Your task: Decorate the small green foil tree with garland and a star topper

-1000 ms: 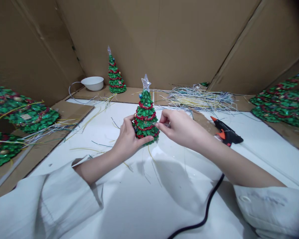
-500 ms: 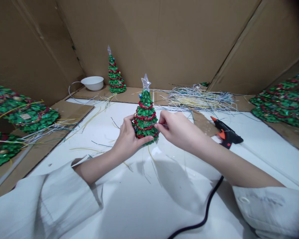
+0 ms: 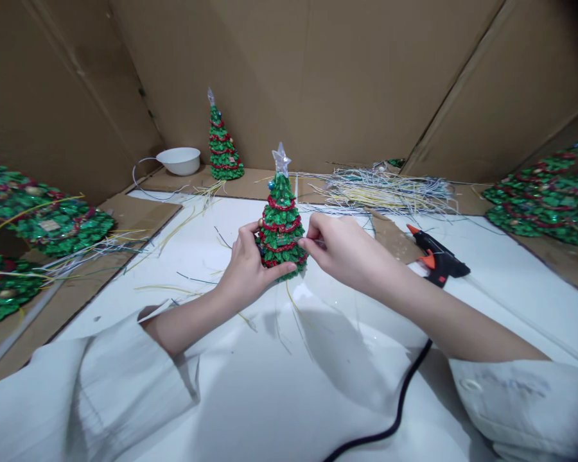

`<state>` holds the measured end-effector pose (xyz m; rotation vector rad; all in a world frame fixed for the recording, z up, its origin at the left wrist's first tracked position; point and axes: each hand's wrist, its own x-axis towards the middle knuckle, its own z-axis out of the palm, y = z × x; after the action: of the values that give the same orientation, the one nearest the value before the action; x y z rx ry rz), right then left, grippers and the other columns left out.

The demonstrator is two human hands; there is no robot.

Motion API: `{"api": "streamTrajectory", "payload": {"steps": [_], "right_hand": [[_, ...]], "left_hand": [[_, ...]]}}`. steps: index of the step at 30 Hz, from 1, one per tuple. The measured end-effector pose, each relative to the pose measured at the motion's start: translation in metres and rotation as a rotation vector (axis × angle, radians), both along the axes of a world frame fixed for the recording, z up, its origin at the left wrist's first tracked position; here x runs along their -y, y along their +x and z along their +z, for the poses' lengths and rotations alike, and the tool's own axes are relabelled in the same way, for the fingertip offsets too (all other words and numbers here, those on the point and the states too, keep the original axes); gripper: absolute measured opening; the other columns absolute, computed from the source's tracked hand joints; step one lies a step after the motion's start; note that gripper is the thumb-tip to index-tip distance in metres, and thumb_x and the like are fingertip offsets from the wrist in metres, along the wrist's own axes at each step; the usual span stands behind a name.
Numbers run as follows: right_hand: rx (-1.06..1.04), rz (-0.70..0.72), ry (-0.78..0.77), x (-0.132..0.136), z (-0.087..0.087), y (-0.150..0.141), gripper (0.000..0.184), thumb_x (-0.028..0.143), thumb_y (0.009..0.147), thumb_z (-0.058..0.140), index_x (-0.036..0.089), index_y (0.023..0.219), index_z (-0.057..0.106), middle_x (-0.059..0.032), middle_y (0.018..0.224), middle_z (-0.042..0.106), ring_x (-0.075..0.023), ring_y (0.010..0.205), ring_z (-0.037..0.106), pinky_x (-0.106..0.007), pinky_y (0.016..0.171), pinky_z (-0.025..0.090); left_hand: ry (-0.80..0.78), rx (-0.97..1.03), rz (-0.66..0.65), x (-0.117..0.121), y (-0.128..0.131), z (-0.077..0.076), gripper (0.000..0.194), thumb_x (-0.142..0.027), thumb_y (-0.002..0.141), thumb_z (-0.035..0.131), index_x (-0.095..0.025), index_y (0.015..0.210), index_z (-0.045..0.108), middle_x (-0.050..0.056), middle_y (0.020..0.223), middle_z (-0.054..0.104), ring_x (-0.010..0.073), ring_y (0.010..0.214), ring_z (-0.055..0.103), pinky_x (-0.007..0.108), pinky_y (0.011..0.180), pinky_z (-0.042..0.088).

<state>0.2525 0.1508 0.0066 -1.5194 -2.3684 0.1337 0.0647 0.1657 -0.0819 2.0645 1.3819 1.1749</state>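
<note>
A small green Christmas tree figurine [image 3: 282, 221] with red garlands and a clear star [image 3: 282, 159] stands upright on the white table, in front of me. My left hand [image 3: 250, 263] is wrapped round its left side and lower front, the thumb across the base. At the tree's right side, my right hand [image 3: 334, 244] pinches thumb and forefinger together against the garlands. Something thin and pale shows at those fingertips, too small to name. Thin yellow strands [image 3: 293, 298] lie just below the tree's base.
A black and orange glue gun [image 3: 438, 253] lies at the right, its black cord [image 3: 407, 391] running toward me. Behind are a heap of wire strands [image 3: 390, 190], a white bowl [image 3: 179, 160] and another tree [image 3: 224, 147]. More trees [image 3: 62, 221] lie at left and right [image 3: 549, 199].
The tree's star has tipped very slightly to the left. Both hands stay in the same place with the same hold.
</note>
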Motion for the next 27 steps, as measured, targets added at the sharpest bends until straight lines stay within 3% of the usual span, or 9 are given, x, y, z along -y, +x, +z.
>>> {"api": "streamTrajectory", "payload": {"steps": [16, 27], "right_hand": [[-0.023, -0.018, 0.021, 0.0038, -0.0054, -0.0045, 0.009, 0.024, 0.089, 0.045, 0.019, 0.083, 0.049, -0.0031, 0.067, 0.059, -0.0153, 0.057, 0.051, -0.024, 0.051, 0.027], [-0.085, 0.008, 0.018, -0.0007, -0.0023, -0.0019, 0.016, 0.023, 0.086, 0.053, 0.02, 0.073, 0.045, -0.0009, 0.067, 0.058, -0.0121, 0.056, 0.047, -0.022, 0.051, 0.028]], "left_hand": [[0.021, -0.025, 0.007, 0.0002, 0.0002, -0.0001, 0.079, -0.058, 0.067, 0.071, -0.022, 0.12, 0.025, 0.015, 0.128, 0.042, 0.0338, 0.123, 0.045, 0.052, 0.097, 0.041], [0.009, -0.035, 0.019, 0.0001, -0.0012, 0.0, 0.082, -0.062, 0.065, 0.071, -0.02, 0.12, 0.026, 0.017, 0.129, 0.041, 0.034, 0.124, 0.045, 0.052, 0.1, 0.039]]}}
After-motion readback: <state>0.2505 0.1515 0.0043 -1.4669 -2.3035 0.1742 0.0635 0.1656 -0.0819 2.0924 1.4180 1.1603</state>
